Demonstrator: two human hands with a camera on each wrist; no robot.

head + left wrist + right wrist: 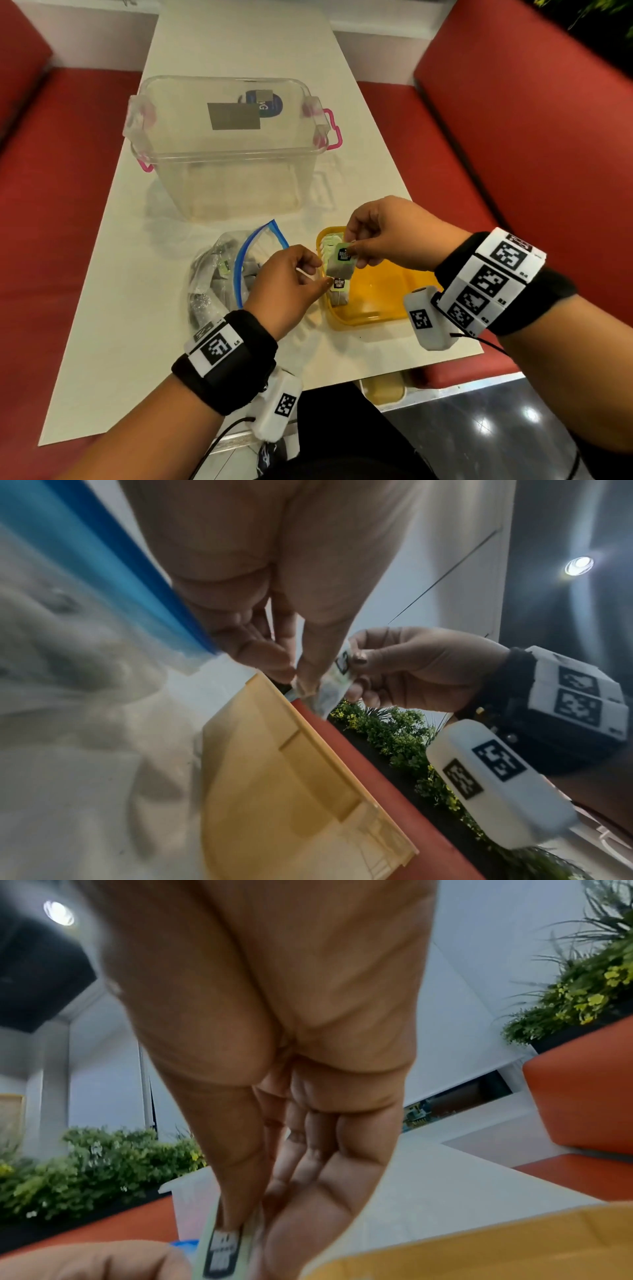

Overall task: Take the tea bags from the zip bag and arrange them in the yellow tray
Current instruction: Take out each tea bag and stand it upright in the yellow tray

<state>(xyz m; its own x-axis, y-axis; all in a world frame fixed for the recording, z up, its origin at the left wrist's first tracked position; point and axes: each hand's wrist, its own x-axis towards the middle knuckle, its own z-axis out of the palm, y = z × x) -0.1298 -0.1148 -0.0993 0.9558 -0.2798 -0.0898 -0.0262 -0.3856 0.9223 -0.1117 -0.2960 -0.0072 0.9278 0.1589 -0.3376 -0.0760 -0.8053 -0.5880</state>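
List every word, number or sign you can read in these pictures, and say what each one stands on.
"vG": round blue sticker on the clear plastic box; the rest is covered.
"L5": left wristband.
Tea bag tag: print blurred, unreadable.
Wristband square codes: patterns, no words.

You see a translucent yellow plastic tray (383,298) on a cream-white tabletop (113,342). The pale green paper tea bag (340,262) carries a black label with white lettering. The clear plastic zip bag (219,274) has a blue seal strip. The clear plastic storage box (226,150) bears pink latches. Red upholstered benches (513,137) flank the tabletop. Your black wristbands (222,363) carry black-and-white square markers.
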